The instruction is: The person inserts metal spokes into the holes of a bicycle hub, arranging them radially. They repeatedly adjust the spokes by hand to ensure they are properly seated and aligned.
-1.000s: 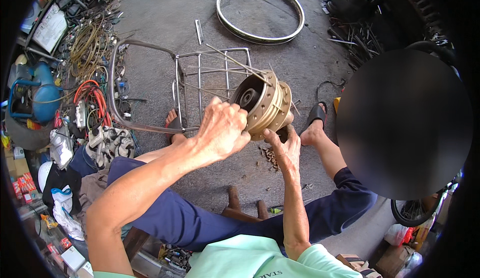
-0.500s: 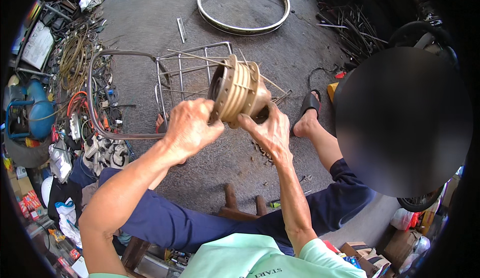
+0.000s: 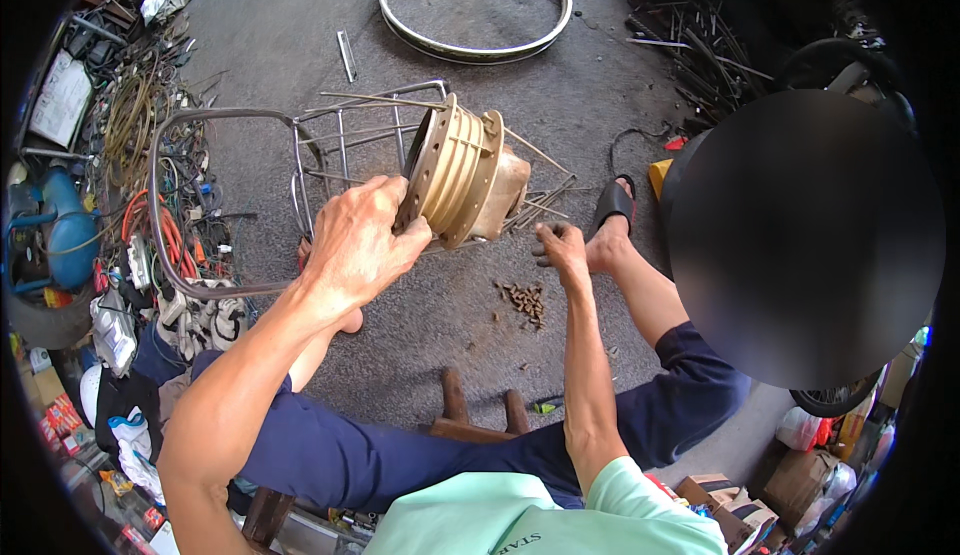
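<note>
My left hand (image 3: 365,220) grips the flange edge of a tan, ribbed wheel hub (image 3: 465,170) and holds it tilted above the floor. Holes ring the hub's flanges, and its boxy brown end points right. Several thin spokes (image 3: 540,205) show behind and beside the hub; how they sit on it is partly hidden. To the right of the hub, apart from it, my right hand (image 3: 562,252) has its fingers curled together. Whatever lies in them, if anything, is too small to make out. A pile of small brownish spoke nipples (image 3: 525,305) lies on the floor below.
Behind the hub lies a metal rack frame (image 3: 160,210). A bare wheel rim (image 3: 480,58) lies farther off. Tangled cables (image 3: 150,145) line the left, and thin metal rods (image 3: 700,65) are heaped at the far right. A small wooden stool (image 3: 470,429) stands between my legs.
My right hand has let go of the hub and moved right and down, its fingers curling. In my left hand, the hub has shifted slightly left.
</note>
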`<state>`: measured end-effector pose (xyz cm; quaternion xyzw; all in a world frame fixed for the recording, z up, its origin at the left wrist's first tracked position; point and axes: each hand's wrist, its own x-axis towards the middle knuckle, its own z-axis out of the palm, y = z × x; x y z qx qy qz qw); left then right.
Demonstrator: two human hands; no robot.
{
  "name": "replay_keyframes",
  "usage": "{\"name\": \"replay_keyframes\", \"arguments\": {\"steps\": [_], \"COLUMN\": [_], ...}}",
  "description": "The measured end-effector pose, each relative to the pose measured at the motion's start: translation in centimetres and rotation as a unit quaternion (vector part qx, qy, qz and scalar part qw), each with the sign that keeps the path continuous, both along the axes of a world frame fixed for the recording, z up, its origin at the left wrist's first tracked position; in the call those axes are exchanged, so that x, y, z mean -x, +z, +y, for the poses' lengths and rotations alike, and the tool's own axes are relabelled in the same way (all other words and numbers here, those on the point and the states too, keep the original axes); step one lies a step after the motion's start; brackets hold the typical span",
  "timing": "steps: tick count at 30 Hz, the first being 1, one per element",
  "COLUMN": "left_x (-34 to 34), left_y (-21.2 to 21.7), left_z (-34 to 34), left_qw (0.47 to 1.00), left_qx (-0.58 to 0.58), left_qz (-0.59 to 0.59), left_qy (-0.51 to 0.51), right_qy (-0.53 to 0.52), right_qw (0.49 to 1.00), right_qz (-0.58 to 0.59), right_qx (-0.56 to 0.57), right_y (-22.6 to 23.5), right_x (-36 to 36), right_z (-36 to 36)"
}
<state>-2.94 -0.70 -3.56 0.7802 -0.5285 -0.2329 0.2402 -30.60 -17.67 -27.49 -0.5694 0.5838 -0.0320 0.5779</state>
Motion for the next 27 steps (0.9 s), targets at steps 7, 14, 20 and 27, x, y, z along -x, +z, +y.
{"name": "replay_keyframes", "arguments": {"steps": [7, 14, 20, 27], "left_x": [-0.4, -0.2, -0.4, -0.3], "left_y": [0.5, 1.2, 1.2, 1.6], "left_z": [0.1, -0.6, 0.1, -1.2], "left_qw": [1.000, 0.999, 0.998, 0.998], "left_qx": [0.001, -0.046, -0.054, -0.038], "left_qz": [-0.001, -0.002, 0.043, 0.054], "left_qy": [-0.006, -0.012, 0.014, 0.020], "right_qy": [0.103, -0.022, -0.128, -0.145], "right_qw": [0.937, 0.963, 0.965, 0.986], "right_qz": [0.220, 0.195, 0.201, 0.058], "right_qx": [0.252, 0.182, 0.113, -0.063], "right_y": [-5.6, -8.6, -7.4, -6.9], "right_x": [-6.1, -4.4, -3.2, 1.0], "right_z": [1.8, 2.2, 3.8, 3.3]}}
